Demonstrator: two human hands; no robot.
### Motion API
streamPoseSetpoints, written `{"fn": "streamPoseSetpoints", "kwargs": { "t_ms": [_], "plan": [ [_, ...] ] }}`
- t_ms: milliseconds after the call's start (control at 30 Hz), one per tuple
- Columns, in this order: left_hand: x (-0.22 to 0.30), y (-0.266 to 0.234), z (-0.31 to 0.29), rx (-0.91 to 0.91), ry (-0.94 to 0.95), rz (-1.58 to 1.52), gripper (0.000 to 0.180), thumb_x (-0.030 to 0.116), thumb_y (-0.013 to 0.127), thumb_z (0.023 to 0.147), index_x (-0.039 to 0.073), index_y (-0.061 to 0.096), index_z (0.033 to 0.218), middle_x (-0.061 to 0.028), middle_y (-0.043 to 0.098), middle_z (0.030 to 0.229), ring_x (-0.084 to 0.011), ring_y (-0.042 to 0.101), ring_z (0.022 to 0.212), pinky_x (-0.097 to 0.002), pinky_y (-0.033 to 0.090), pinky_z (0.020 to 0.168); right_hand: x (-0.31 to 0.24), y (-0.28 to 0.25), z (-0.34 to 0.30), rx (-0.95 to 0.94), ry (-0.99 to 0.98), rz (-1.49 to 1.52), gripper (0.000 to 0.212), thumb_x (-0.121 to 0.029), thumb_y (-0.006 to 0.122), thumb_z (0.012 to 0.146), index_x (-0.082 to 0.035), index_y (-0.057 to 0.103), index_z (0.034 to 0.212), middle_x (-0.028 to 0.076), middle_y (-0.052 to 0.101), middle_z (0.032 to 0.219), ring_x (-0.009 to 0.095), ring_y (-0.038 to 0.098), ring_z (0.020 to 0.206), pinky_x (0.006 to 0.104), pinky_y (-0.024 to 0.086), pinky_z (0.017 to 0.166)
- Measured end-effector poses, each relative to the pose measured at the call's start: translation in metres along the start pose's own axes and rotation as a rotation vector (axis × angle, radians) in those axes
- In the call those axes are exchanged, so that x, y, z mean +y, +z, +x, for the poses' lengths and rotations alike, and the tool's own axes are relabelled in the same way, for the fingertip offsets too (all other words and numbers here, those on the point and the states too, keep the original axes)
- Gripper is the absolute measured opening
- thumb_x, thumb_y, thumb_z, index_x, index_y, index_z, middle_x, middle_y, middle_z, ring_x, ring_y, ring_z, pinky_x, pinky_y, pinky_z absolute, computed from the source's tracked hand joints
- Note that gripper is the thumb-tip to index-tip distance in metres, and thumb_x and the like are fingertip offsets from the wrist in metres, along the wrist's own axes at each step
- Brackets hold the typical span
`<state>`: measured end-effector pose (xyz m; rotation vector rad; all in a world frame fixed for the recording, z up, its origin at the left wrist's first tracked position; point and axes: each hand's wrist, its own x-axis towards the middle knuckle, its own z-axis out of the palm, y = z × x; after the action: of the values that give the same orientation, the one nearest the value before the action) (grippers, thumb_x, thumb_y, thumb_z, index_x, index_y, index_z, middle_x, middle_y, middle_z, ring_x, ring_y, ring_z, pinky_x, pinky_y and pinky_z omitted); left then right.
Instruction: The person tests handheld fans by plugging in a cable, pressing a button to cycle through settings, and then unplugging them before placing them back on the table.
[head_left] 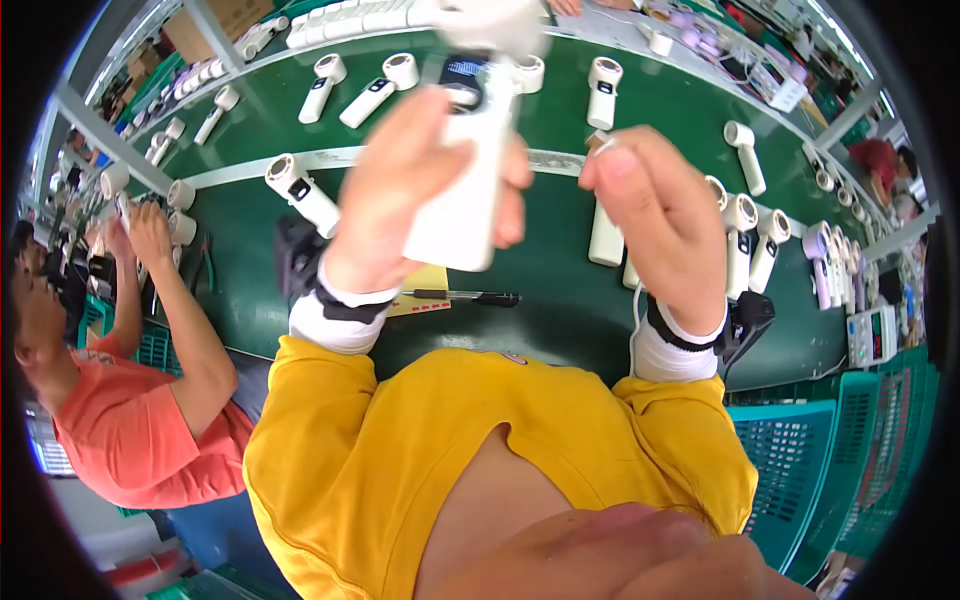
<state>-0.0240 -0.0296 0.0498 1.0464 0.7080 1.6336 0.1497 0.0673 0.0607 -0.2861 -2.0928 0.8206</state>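
My left hand (pixel 380 190) is wrapped around a white handheld fan (pixel 462 205), raised close to the head camera. The fan stands nearly upright, its blurred round head at the top and a dark display below that. To its right my right hand (pixel 665 215) is closed in a pinch, apart from the fan. A small whitish piece (pixel 602 146) shows at its fingertips, too small to name. Partly behind that hand lies another white fan (pixel 606 235). A thin white cable (pixel 635 325) runs beside my right wrist.
Below my left hand a pen (pixel 460 296) lies over a yellow paper (pixel 428 280). More white fans (pixel 740 240) stand at right; others lie on the green conveyor (pixel 450 130) beyond. A co-worker (pixel 150 400) works at left. Green crates (pixel 785 470) stand at lower right.
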Motion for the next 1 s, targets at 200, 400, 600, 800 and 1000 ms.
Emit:
{"fn": "streamPoseSetpoints", "kwargs": {
  "t_ms": [200,400,600,800,1000],
  "plan": [
    [-0.012,0.013,-0.003,-0.241,-0.023,-0.011,0.033,0.010,0.041,0.080,-0.002,0.031,0.109,-0.0142,0.054,0.080,-0.0207,0.055,0.055,-0.0261,0.046,0.050,-0.008,-0.003,-0.004,-0.344,0.123,0.331,0.026,-0.022,0.043,0.088,-0.002,0.051,0.073,0.003,0.053,0.069,0.007,0.042,0.059,0.0194,0.033,0.054],
    [-0.020,0.006,-0.003,-0.359,0.069,0.184,0.052,0.023,0.038,0.083,-0.001,0.019,0.125,-0.0198,0.052,0.087,-0.0221,0.054,0.057,-0.0313,0.045,0.053,-0.010,-0.014,-0.002,-0.414,0.149,0.184,0.025,-0.021,0.044,0.088,-0.002,0.054,0.074,0.004,0.057,0.067,0.010,0.047,0.057,0.0213,0.036,0.053],
    [-0.020,0.003,0.000,-0.295,0.162,0.228,0.048,0.019,0.040,0.082,-0.002,0.022,0.121,-0.0185,0.051,0.087,-0.0212,0.053,0.058,-0.0314,0.045,0.054,-0.009,-0.005,0.004,-0.360,0.152,0.109,0.025,-0.022,0.045,0.087,-0.003,0.057,0.075,0.004,0.060,0.065,0.012,0.049,0.055,0.0228,0.038,0.051],
    [-0.020,0.001,0.000,-0.178,0.242,0.219,0.039,0.015,0.043,0.080,-0.002,0.030,0.113,-0.0161,0.051,0.082,-0.0202,0.053,0.059,-0.0309,0.046,0.055,-0.010,-0.004,0.006,-0.376,0.161,0.061,0.025,-0.022,0.045,0.088,-0.005,0.057,0.075,0.002,0.058,0.061,0.011,0.047,0.053,0.0226,0.037,0.051],
    [-0.017,0.001,0.003,-0.079,0.330,0.205,0.031,0.011,0.046,0.079,-0.003,0.037,0.105,-0.0136,0.050,0.078,-0.0192,0.052,0.060,-0.0303,0.046,0.056,-0.001,-0.001,0.004,-0.297,0.169,0.033,0.023,-0.022,0.047,0.087,-0.004,0.057,0.078,0.000,0.054,0.061,0.007,0.044,0.053,0.0212,0.035,0.049]
  ]
}}
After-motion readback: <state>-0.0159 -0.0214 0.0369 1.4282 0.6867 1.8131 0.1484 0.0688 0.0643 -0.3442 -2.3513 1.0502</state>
